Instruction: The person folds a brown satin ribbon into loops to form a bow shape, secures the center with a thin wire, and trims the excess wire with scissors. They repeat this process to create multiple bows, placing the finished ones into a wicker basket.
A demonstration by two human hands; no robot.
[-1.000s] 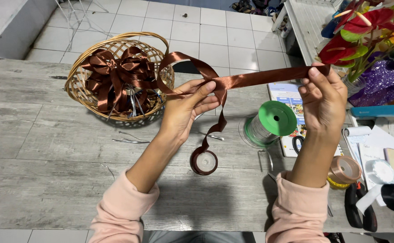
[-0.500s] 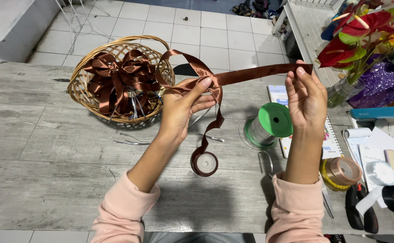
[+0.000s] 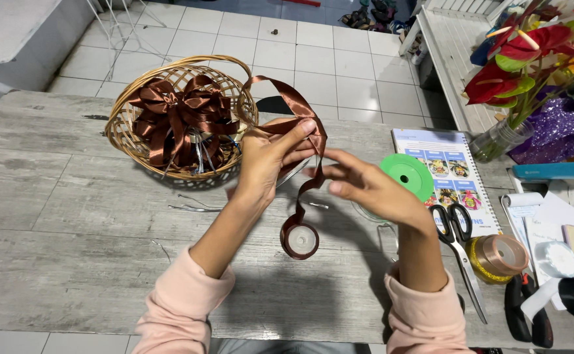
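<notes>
Left hand [image 3: 268,157]: closed in a pinch on the brown satin ribbon [image 3: 300,108], thumb and fingers pressing a folded section, with one loop standing up above the fingers. From the pinch the ribbon's tail runs down, twisted, to the ribbon spool [image 3: 300,240], which stands on edge on the grey wooden table [image 3: 70,262].

Right hand [image 3: 365,187]: open, fingers spread and slightly curled, just right of the hanging tail. Its fingertips are at the tail; whether they touch it cannot be told. It grips nothing.

All positions below are relative to the ribbon spool.

Up and to the left: a wicker basket [image 3: 124,134] filled with finished brown bows [image 3: 182,118], its near rim close to the left hand. Thin wire pieces [image 3: 192,208] lie on the table between basket and spool.

Directly left and toward the near edge: bare table surface, the widest open area, reaching to the near edge where both pink sleeves cross it.

Right, just behind the right hand: a green spool [image 3: 408,176]. Further right: a spiral notebook [image 3: 451,172], black-handled scissors [image 3: 460,239] with blades pointing toward the near edge, and a gold tape roll [image 3: 500,257]. This side is crowded out to the right edge.

Far upper right: a vase of red flowers [image 3: 516,59].
</notes>
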